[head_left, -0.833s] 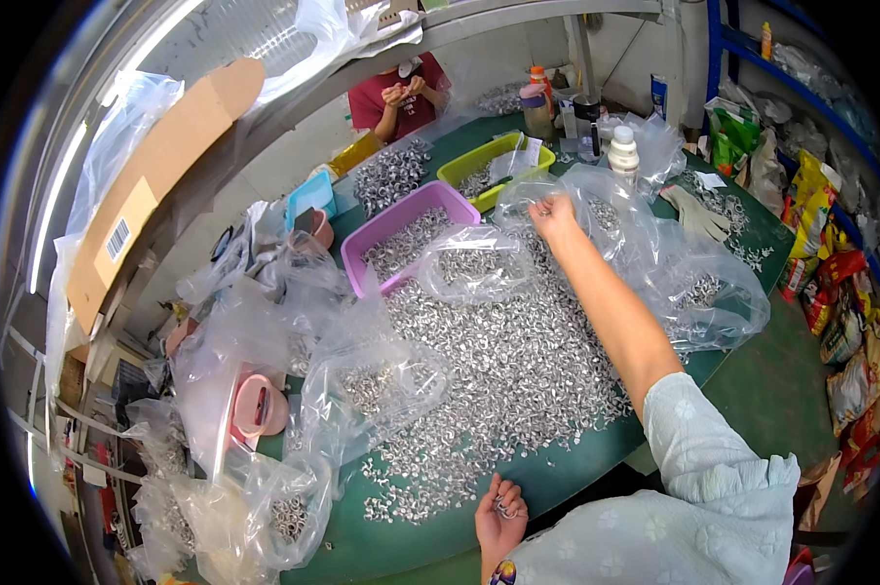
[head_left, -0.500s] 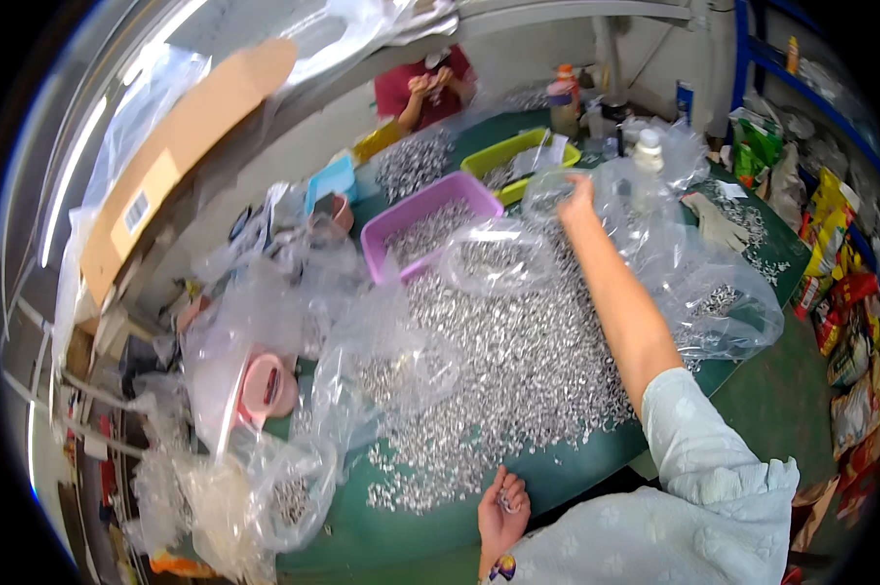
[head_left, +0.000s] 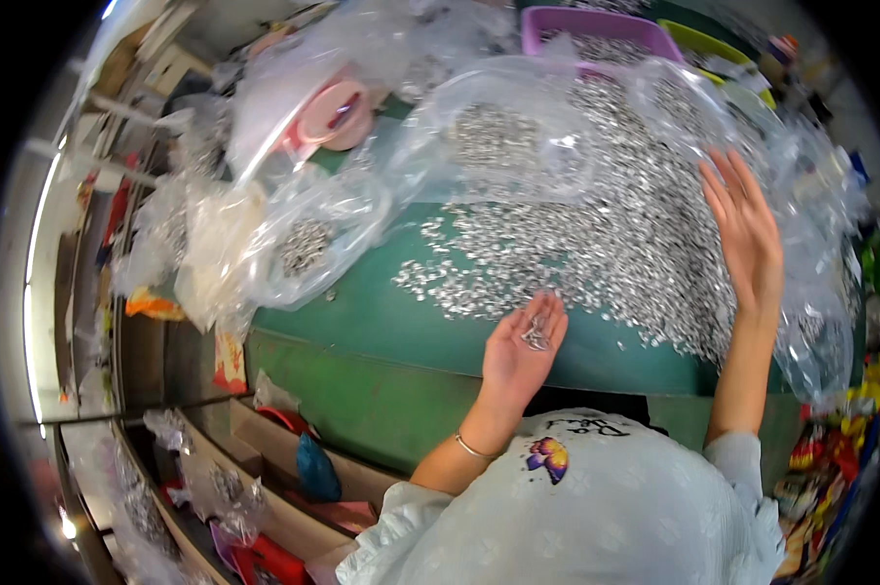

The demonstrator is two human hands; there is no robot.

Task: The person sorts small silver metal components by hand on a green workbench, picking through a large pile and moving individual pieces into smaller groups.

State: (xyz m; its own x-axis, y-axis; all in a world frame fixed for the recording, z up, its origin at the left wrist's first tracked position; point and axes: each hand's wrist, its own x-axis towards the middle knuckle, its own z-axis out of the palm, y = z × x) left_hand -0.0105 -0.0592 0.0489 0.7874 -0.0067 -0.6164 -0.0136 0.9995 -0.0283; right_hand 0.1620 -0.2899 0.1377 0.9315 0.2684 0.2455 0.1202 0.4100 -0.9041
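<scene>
Clear plastic bag (head_left: 313, 239), metal pieces inside, lies well left of the left fingers; pink cup (head_left: 338, 115) farther off behind it. Bare green tabletop (head_left: 372, 297) opens just left of the left fingers, good sideways room; its near edge runs below the fingertips, behind the wrist. Second clear bag (head_left: 440, 122), also with pieces, lies beyond the fingertips.

Left hand (head_left: 525, 346): half-closed half a second ago, now unfolded palm up. Fingers close together, slightly curled, pinching nothing; several curved metal pieces (head_left: 535, 336) rest in the palm. Judged: exposed and easy to reach, but loosely supported.

Purple tub (head_left: 532, 31) stands far beyond the left fingers. Heap of metal pieces (head_left: 635, 239) spreads from near the left fingertips to the right hand (head_left: 749, 229).

Right hand: back from the heap's far side, now at its right margin. Fingers extended, slightly spread; no piece visible there, so judged free. Third clear bag (head_left: 818, 327), just outside the right wrist, narrows room outward; inward, over the heap, space is open.
</scene>
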